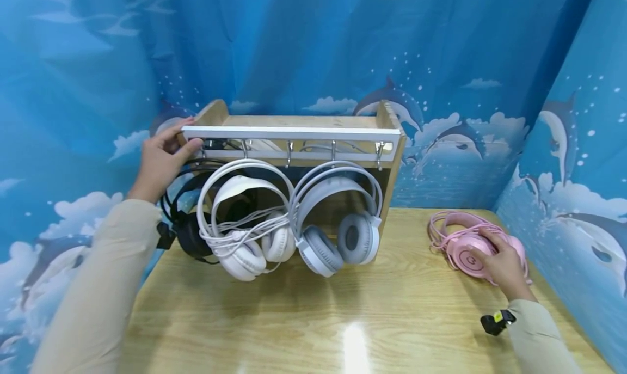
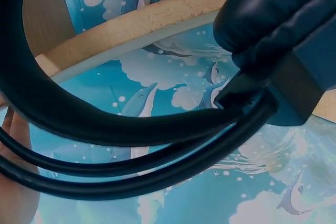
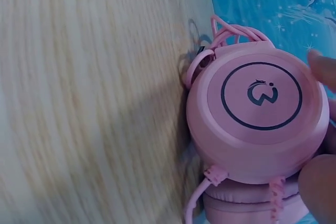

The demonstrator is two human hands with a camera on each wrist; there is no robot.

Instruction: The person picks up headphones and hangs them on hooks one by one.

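My left hand [image 1: 164, 151] grips the left end of a wooden rack [image 1: 388, 200], thumb over the front of its white hook rail [image 1: 294, 131] and fingers behind the corner. Black headphones [image 1: 191, 235] hang just below that hand, and their headband [image 2: 121, 129] crosses the left wrist view. White headphones [image 1: 242, 259] with a bundled cord hang beside them, then grey-white headphones [image 1: 360, 238]. At the far right, my right hand [image 1: 502, 265] holds pink headphones [image 1: 465, 254] on the table; the right wrist view shows its fingers along the edge of the ear cup [image 3: 260, 98].
Metal hooks [image 1: 380, 155] line the rail, the rightmost bare. Cords lie inside the rack behind it. The wooden table [image 1: 303, 319] reaches blue dolphin-print curtains [image 1: 313, 47] at the back and right side. The pink headphones lie close to the right curtain.
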